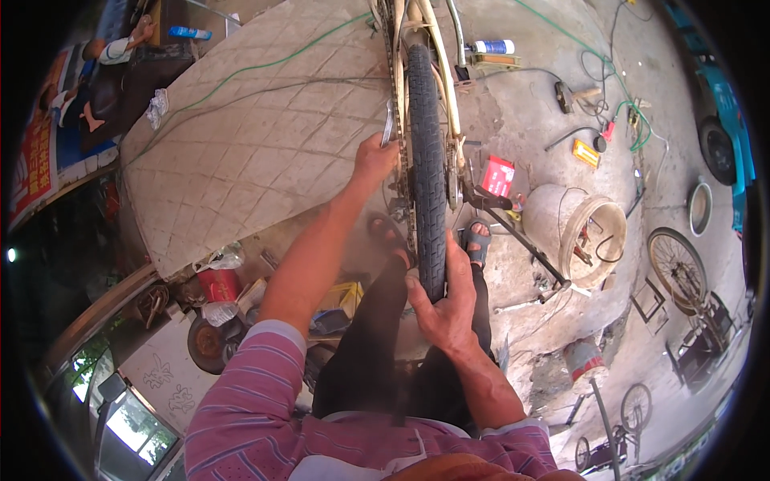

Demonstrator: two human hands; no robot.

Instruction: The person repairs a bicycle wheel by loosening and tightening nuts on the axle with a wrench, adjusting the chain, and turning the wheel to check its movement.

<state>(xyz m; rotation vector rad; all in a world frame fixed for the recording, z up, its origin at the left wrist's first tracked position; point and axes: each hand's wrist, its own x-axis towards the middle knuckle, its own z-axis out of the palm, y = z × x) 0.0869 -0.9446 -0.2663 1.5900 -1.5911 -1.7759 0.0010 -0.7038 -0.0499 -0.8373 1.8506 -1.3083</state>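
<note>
A bicycle's rear wheel with a black tire (425, 136) stands upright between the cream frame tubes (448, 96) and over my legs. My left hand (374, 158) is closed on a silver wrench-like tool (388, 122), held upright left of the tire beside the chain (401, 72); its working end is too small to make out. My right hand (441, 309) grips the lower, nearer part of the tire, with the thumb to the left and fingers along the right side. My sandaled feet (479, 235) are on the concrete beneath the wheel.
A white bucket (592, 240) holds tools at right, near a red box (497, 178), loose tools, cables and spare wheels (678, 260). A teal vehicle (726, 120) stands far right. Bags and a red container (216, 282) lie lower left. Two other people (112, 51) are at upper left.
</note>
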